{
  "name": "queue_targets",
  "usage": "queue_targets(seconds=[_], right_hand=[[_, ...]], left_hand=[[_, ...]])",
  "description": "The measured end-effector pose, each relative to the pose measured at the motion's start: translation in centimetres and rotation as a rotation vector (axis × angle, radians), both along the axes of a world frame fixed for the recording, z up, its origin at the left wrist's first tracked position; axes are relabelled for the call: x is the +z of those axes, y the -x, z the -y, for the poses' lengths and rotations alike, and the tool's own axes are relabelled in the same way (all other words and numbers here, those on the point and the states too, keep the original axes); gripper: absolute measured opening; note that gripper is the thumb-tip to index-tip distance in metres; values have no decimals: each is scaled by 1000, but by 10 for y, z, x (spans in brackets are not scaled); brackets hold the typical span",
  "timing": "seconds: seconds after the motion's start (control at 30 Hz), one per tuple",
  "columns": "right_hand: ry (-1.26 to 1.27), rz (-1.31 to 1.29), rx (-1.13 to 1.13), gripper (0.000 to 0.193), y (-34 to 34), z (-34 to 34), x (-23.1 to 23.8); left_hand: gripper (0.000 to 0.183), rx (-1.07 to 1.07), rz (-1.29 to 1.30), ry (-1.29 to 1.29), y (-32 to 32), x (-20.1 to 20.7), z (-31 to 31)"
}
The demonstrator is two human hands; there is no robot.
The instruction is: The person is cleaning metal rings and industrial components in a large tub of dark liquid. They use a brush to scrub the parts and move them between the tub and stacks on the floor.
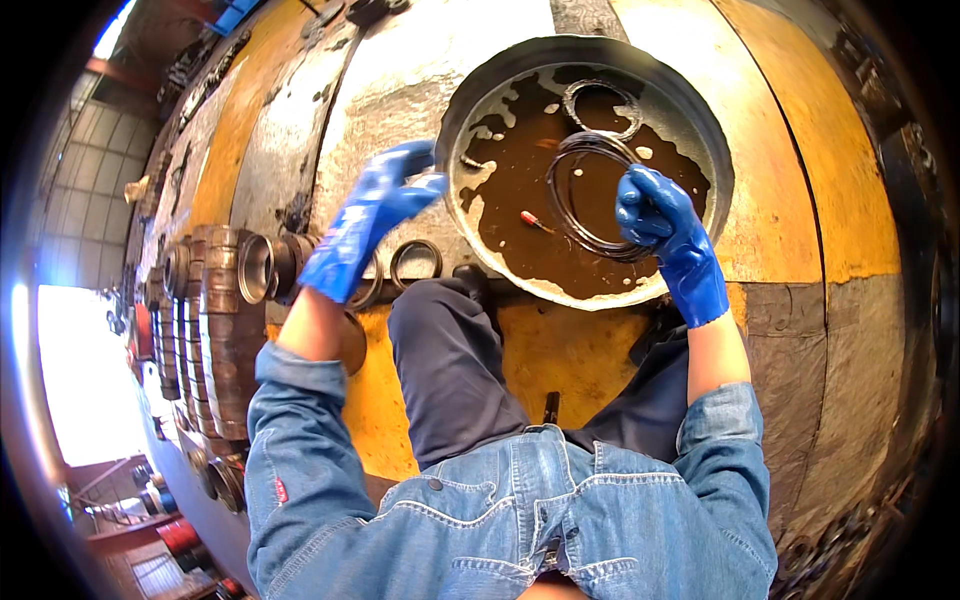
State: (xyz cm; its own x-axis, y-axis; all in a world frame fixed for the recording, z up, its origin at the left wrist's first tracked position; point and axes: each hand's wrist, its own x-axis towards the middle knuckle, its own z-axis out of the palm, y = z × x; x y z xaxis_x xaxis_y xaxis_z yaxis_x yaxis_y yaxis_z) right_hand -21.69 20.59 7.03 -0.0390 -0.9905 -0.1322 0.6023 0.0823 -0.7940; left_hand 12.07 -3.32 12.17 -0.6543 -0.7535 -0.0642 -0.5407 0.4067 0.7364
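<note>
Worn yellow and grey floor panels [790, 240] spread out under and around both hands. On them, directly below the right hand and reaching across toward the left one, stands a wide round grey metal basin [590, 50] of murky brown liquid [505, 200] with patches of pale foam along its edge. Left of the left hand, and nearer the body, is a row of heavy brown-grey metal cylinders [225, 330], packed side by side.

The left hand [390, 195], in a shiny blue rubber glove, is half curled, thumb and fingertips apart, at the basin's left rim; whether it touches the rim I cannot tell. The right hand [665, 215], gloved the same, is clenched on the right side of a bundle of thin dark wire-like rings [585, 143]. That bundle extends to the left of the right hand, over the basin; how far it dips into the liquid is unclear.

Ahead of the right hand, slightly to its left, a thin silvery textured ring [570, 105] sits in the basin. A smaller dark metal ring [438, 262] lies outside it, below and right of the left hand. Left of the right hand, within the bundle's side of the basin, shows a small red slender object [529, 217]
</note>
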Motion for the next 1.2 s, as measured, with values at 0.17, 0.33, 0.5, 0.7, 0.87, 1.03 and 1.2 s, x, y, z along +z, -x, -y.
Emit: queue_targets(seconds=[0.17, 0.33, 0.5, 0.7, 0.87, 1.03, 1.2], right_hand=[[-30, -172, 94, 34, 10, -7, 10], [-67, -243, 214, 36, 24, -15, 12], [90, -310, -18, 36, 19, 0, 8], [65, -499, -331, 41, 28, 6, -33], [48, -809, -33, 34, -46, -3, -74], [-136, -1321, 52, 38, -96, -39, -64], [-240, -1206, 40, 39, -96, -36, -61]], left_hand=[[75, -489, 18, 548, 145, 22, -70], [22, -640, 452, 164, 204, 32, -83], [30, -514, 515, 86, 194, 51, -62], [38, -155, 246, 16, 90, 97, -24], [26, 244, -33, -208, -51, 57, 28], [27, 527, -523, -895, -151, -36, 65], [52, 856, -746, -1334, -227, -133, 82]])
